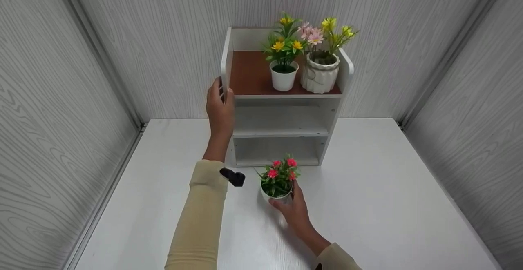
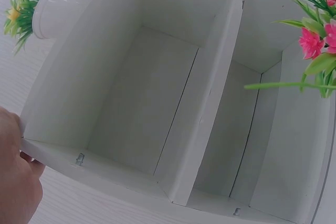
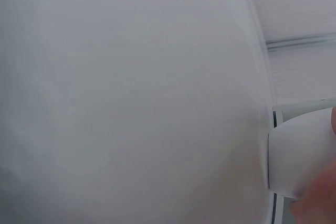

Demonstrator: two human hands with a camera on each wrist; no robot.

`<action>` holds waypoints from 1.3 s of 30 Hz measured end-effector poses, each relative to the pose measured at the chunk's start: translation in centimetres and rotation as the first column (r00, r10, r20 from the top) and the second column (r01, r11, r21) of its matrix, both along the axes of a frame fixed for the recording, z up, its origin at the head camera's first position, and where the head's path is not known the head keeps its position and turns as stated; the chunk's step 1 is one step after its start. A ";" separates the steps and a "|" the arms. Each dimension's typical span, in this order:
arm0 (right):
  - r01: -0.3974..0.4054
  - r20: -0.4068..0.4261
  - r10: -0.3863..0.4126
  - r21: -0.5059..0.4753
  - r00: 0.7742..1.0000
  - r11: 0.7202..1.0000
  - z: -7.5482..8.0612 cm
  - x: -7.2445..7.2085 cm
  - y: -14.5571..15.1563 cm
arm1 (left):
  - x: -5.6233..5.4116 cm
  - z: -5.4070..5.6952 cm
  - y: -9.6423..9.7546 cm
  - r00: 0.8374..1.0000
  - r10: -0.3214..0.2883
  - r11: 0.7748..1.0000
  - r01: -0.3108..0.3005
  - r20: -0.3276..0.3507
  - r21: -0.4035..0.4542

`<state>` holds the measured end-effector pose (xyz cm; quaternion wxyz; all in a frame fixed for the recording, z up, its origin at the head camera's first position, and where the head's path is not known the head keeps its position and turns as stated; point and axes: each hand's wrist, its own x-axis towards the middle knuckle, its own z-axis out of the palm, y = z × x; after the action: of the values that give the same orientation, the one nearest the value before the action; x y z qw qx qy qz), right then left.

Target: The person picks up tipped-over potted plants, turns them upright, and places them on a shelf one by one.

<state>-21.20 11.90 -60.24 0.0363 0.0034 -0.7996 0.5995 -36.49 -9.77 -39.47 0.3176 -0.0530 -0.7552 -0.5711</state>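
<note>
A small white shelf [image 1: 282, 136] with a brown top board stands near the back wall. My left hand [image 1: 220, 108] grips the upper edge of its left side panel, and the left wrist view shows the same hand [image 2: 18, 177] at the shelf's edge beside an inner compartment. In front of the shelf, my right hand [image 1: 296, 213] holds a white pot with a pink-red flower plant [image 1: 279, 178], thumb on the near side and fingers on the right. Part of the white pot [image 3: 302, 150] shows in the right wrist view; whether its base touches the table cannot be told.
On the top board stand a white pot with yellow flowers [image 1: 283, 78] and a ribbed cream pot [image 1: 320, 78] with pink and yellow flowers. The white table [image 1: 380, 204] is enclosed by grey wood-grain walls [image 1: 163, 49] at the back and both sides.
</note>
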 end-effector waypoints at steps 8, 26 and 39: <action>-0.007 0.010 0.008 -0.047 1.000 0.999 -0.1 -0.1 0.0 | 0.0 0.0 0.0 1.000 -0.006 1.000 0.006 0.017 0.003; -0.008 -0.029 0.007 -0.046 1.000 0.999 0.9 0.3 0.6 | 0.1 0.2 -0.1 1.000 0.001 1.000 0.000 0.021 -0.008; 0.004 -0.082 -0.006 -0.027 0.997 1.000 4.5 0.0 0.4 | 0.2 0.3 0.0 1.000 0.008 1.000 -0.008 0.005 -0.020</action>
<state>-21.17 12.31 -55.69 0.0707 0.0258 -0.7892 0.6096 -36.25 -9.74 -39.14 0.3172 -0.0517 -0.7620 -0.5622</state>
